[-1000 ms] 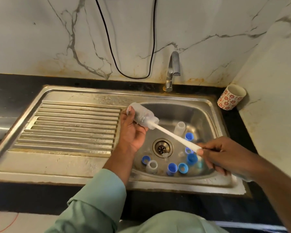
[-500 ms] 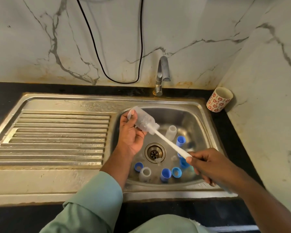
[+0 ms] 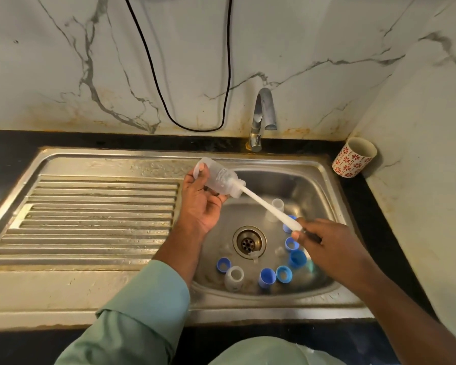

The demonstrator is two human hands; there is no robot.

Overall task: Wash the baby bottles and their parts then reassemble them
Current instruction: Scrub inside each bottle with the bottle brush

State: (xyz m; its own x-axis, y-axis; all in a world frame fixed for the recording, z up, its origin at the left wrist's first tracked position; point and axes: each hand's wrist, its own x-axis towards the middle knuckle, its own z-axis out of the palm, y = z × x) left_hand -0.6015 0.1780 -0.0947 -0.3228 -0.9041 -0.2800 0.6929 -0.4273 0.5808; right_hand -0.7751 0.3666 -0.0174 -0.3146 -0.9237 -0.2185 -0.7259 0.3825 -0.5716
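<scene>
Bottle (image 3: 217, 177), clear and see-through, is held tilted over the back left part of the sink bowl (image 3: 308, 185), with its open mouth pointing down and to the right. A white brush handle (image 3: 270, 206) goes into that mouth, and the brush end is hidden inside the bottle. The left hand (image 3: 199, 206) holds the bottle with its fingers curled round it, and the thumb lies on the bottle's bottom end. The right hand (image 3: 324, 243) grips the low end of the brush handle with its fingers wrapped round it.

Down in the bowl lie the other parts. A clear bottle (image 3: 275, 209) stands near the back, just behind the handle. A blue ring (image 3: 223, 265) lies to the left of the drain (image 3: 249, 242). A white cap (image 3: 234, 278) sits next to it at the front. Two blue caps (image 3: 267, 277) (image 3: 284, 273) sit side by side to the right of the white one. More blue pieces (image 3: 297, 258) lie right under the right hand, partly hidden by it.

The tap (image 3: 263, 114) stands behind the bowl, and I see no water coming from it. The ridged drain board (image 3: 98, 214) is on the left. A cup with red flowers (image 3: 354, 157) leans in the far right corner on the dark counter (image 3: 11, 143). A black cord (image 3: 166, 101) hangs in a loop on the marble wall.
</scene>
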